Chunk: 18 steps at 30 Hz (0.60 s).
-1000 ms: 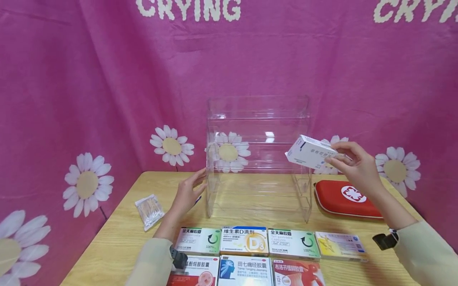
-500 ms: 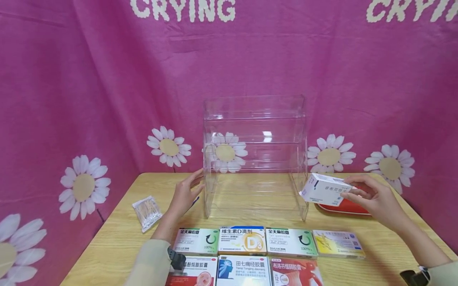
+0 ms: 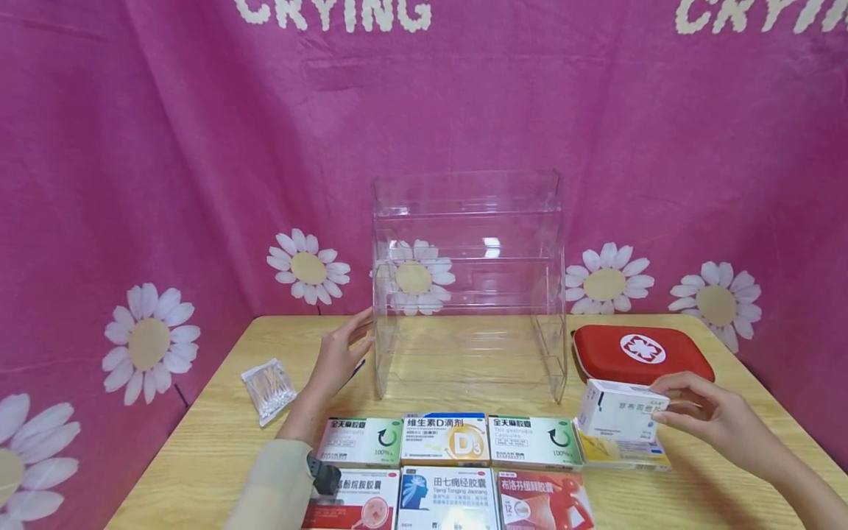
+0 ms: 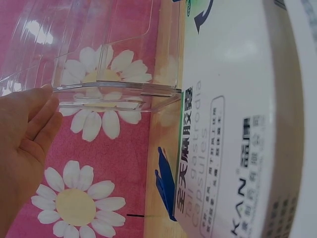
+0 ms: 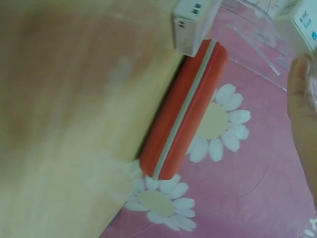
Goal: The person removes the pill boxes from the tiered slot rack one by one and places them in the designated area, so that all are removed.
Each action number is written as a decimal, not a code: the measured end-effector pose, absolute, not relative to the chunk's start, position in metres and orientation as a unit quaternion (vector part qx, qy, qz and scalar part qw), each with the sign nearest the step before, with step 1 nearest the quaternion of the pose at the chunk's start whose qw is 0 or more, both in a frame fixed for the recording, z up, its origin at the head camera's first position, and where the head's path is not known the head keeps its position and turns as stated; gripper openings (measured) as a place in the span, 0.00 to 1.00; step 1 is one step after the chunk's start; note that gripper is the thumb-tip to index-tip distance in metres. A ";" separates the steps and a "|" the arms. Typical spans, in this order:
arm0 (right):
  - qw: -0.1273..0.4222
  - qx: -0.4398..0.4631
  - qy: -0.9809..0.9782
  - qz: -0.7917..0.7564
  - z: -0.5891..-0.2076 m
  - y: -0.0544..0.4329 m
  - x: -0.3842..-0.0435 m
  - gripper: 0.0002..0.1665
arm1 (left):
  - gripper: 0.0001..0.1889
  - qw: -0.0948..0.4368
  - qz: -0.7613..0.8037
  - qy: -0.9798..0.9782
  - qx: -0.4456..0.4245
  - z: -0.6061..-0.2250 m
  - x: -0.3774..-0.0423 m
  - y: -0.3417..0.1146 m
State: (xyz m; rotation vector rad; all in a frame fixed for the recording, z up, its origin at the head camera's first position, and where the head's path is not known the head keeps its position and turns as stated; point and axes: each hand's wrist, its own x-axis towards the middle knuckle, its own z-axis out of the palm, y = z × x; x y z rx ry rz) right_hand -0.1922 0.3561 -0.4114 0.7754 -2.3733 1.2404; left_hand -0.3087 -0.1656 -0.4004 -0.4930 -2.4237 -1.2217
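Observation:
A white medicine box (image 3: 625,412) is pinched between the thumb and fingers of my right hand (image 3: 718,416). It stands tilted just above a yellow-and-white medicine box (image 3: 599,450), covering part of it; whether they touch I cannot tell. In the right wrist view, my right hand (image 5: 303,109) is at the edge beneath the held white box (image 5: 299,25). With fingers extended, my left hand (image 3: 341,357) touches the left side of a clear tiered display rack (image 3: 467,353). The left wrist view shows those fingertips (image 4: 47,106) at the edge of the rack's panel (image 4: 114,87).
Several medicine boxes (image 3: 445,439) lie in two rows before the rack. A red zip case (image 3: 609,353) sits behind the held box, a bag of cotton swabs (image 3: 268,390) at left. A blue object (image 4: 166,188) lies near the left hand. Pink cloth (image 3: 464,103) hangs behind.
My right hand has lowered the white medicine box from beside the rack to over the yellow-and-white box, uncovering the red case. My left hand stays at the rack's side.

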 end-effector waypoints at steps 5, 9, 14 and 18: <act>0.133 0.299 -0.831 0.449 -0.421 0.364 -0.183 0.26 | 0.27 0.182 -0.432 -0.867 -0.168 -0.399 -0.309 -0.165; 0.091 0.315 -0.830 0.451 -0.428 0.371 -0.177 0.25 | 0.27 0.179 -0.432 -0.868 -0.170 -0.398 -0.308 -0.164; 0.056 0.331 -0.829 0.448 -0.435 0.375 -0.172 0.24 | 0.28 0.181 -0.430 -0.868 -0.171 -0.397 -0.308 -0.165; 0.042 0.350 -0.825 0.442 -0.441 0.378 -0.169 0.24 | 0.27 0.182 -0.430 -0.868 -0.172 -0.398 -0.307 -0.164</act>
